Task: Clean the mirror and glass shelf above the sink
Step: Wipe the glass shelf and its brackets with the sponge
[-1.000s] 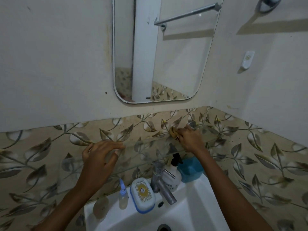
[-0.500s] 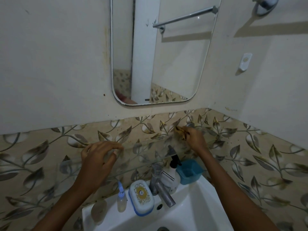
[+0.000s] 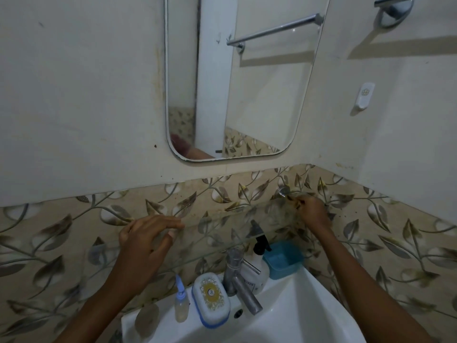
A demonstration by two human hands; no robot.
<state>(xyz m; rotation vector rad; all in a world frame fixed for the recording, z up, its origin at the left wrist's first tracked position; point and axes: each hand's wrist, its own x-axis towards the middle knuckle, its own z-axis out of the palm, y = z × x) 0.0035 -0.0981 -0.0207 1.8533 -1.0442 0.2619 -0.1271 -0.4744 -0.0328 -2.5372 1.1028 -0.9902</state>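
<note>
A rounded mirror (image 3: 259, 90) hangs on the wall above the sink (image 3: 309, 305). Below it a clear glass shelf (image 3: 222, 233) runs along the leaf-patterned tiles, held at the right by a small metal bracket (image 3: 284, 191). My left hand (image 3: 146, 241) rests flat on the shelf's left part, fingers spread, holding nothing. My right hand (image 3: 312, 211) is closed on a small brownish cloth (image 3: 295, 202) pressed against the shelf's far right end, just beside the bracket. Only a bit of the cloth shows past my fingers.
On the sink rim stand a small clear bottle (image 3: 181, 303), a white-and-blue soap box (image 3: 211, 297), a metal tap (image 3: 241, 280), a white pump bottle (image 3: 258, 263) and a blue dish (image 3: 283, 259). A white wall hook (image 3: 364, 95) and a towel-bar mount (image 3: 393, 6) are on the right wall.
My right hand with the cloth has slid rightward along the shelf to its far end by the bracket. My left hand has stayed on the shelf's left part.
</note>
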